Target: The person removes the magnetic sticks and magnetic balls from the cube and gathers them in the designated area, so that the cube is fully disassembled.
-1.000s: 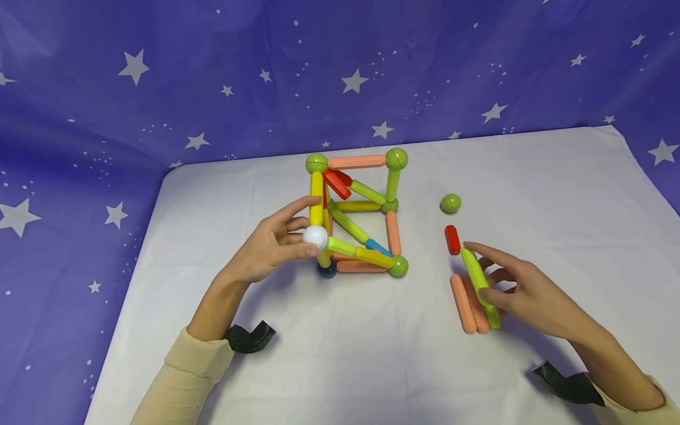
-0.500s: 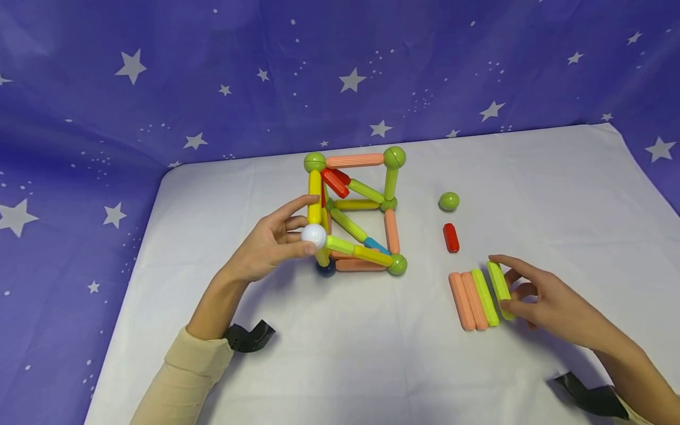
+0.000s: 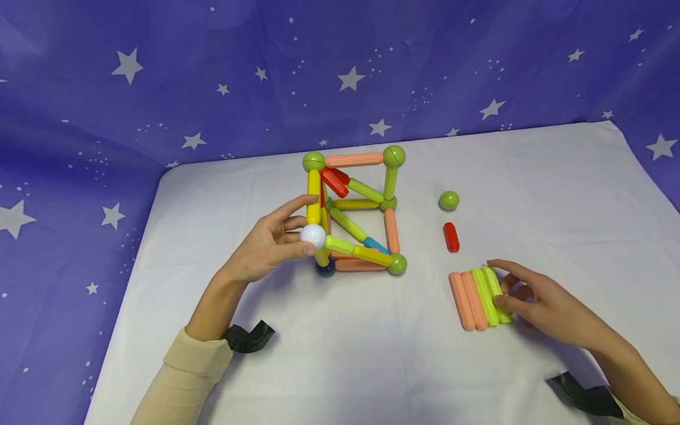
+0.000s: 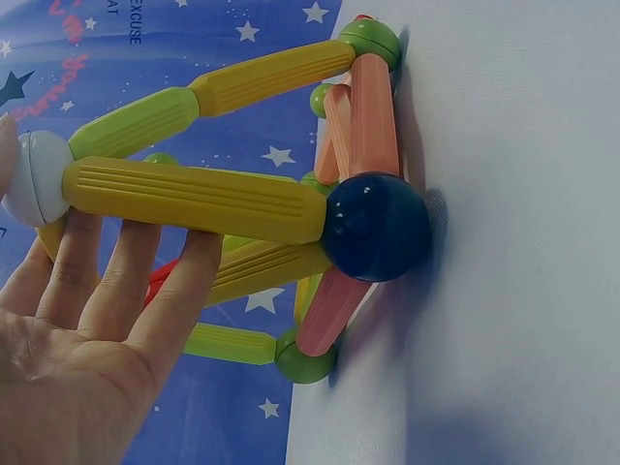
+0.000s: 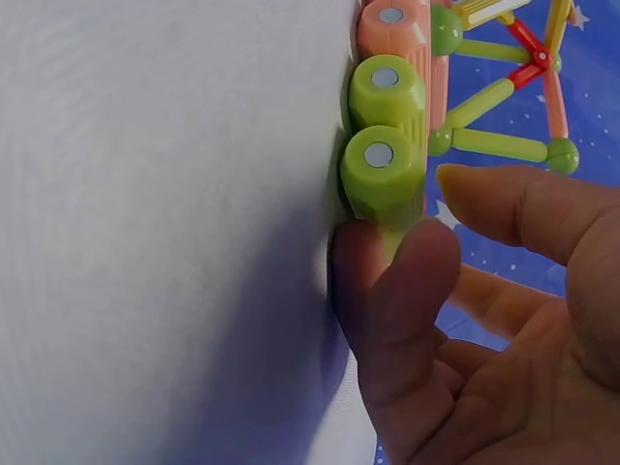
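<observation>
My left hand (image 3: 273,245) pinches a white ball (image 3: 313,236) at the near upper corner of a cube-like frame of magnetic rods and balls. Its index finger touches the upright-looking yellow rod (image 3: 314,206) there. A dark blue ball (image 4: 378,228) sits under that corner on the table, and a green ball (image 3: 396,264) marks the near right corner. Over to the right, my right hand (image 3: 542,304) holds a yellow-green magnetic rod (image 3: 491,282) with thumb and fingers. That rod lies alongside another yellow-green rod (image 3: 482,295) and two peach rods (image 3: 462,301).
A loose green ball (image 3: 449,200) and a short red rod (image 3: 451,236) lie between the frame and the far right of the white-covered table (image 3: 361,354). Behind it hangs a blue star-patterned cloth (image 3: 350,47). Black wrist mounts (image 3: 249,337) stick out near each sleeve.
My right hand has moved a yellow-green rod rightward off the group, then lowered it against the outer side of the row. The left hand keeps its grip on the white ball.
</observation>
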Action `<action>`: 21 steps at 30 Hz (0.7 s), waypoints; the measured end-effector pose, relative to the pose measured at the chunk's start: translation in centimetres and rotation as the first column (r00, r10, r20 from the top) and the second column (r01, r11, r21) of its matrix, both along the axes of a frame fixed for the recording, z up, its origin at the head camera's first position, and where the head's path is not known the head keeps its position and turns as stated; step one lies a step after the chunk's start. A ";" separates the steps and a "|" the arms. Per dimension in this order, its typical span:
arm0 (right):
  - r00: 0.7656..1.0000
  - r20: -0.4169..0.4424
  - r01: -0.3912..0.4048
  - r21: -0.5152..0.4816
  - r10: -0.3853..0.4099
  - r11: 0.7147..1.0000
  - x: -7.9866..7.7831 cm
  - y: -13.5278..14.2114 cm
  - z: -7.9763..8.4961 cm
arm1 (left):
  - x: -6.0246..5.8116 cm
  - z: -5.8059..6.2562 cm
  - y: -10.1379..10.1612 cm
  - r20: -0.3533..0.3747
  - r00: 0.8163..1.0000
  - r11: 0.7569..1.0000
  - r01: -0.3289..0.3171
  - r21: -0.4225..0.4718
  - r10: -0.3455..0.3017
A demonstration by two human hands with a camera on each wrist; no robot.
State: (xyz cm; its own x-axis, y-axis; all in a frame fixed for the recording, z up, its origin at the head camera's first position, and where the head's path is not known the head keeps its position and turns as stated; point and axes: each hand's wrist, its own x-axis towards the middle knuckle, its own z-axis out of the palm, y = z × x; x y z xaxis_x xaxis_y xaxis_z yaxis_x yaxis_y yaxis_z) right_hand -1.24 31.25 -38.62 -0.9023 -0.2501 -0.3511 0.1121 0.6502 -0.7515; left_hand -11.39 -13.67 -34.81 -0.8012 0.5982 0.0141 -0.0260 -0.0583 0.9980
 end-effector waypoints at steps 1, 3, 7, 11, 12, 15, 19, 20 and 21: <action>1.000 -0.005 0.000 0.001 0.000 1.000 0.0 0.0 0.0 | 0.0 0.0 0.0 0.000 1.000 1.000 0.000 0.000 0.000; 1.000 -0.015 -0.002 0.008 0.002 1.000 0.0 0.0 0.0 | 0.0 0.0 0.0 0.000 1.000 1.000 -0.001 0.000 0.001; 0.999 -0.047 -0.006 0.036 0.008 0.999 -0.1 -0.1 0.1 | 0.0 0.0 0.0 0.002 1.000 1.000 0.000 0.002 0.000; 0.993 -0.117 -0.017 0.087 0.027 0.996 -0.2 -0.1 0.3 | 0.0 0.0 0.0 -0.002 1.000 1.000 0.000 0.007 0.000; 0.990 -0.139 -0.020 0.099 0.033 0.995 -0.3 -0.1 0.4 | 0.0 0.0 0.0 -0.003 1.000 1.000 -0.001 0.007 0.001; 0.976 -0.213 -0.027 0.121 0.053 0.992 -0.5 -0.3 0.8 | 0.0 0.0 0.0 -0.006 1.000 1.000 -0.003 0.006 0.003; 0.955 -0.290 -0.038 0.105 0.068 0.994 -0.8 -1.0 1.3 | 0.0 0.0 0.0 -0.003 1.000 1.000 -0.003 0.000 0.003; 0.950 -0.303 -0.043 0.096 0.071 0.994 -0.9 -1.3 1.5 | 0.0 0.0 0.0 -0.002 1.000 1.000 -0.003 -0.001 0.003; 0.947 -0.312 -0.047 0.085 0.072 0.995 -1.0 -1.7 1.7 | 0.0 0.0 0.0 0.000 1.000 1.000 -0.003 0.000 0.003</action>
State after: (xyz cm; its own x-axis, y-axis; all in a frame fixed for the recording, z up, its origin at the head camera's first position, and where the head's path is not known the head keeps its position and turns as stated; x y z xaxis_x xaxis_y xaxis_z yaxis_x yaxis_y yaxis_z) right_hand -2.25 29.55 -36.91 -0.9542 -0.2906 -0.0718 -0.1626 0.7046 -0.6907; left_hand -11.39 -13.67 -34.84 -0.8028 0.5961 0.0141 -0.0256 -0.0580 0.9980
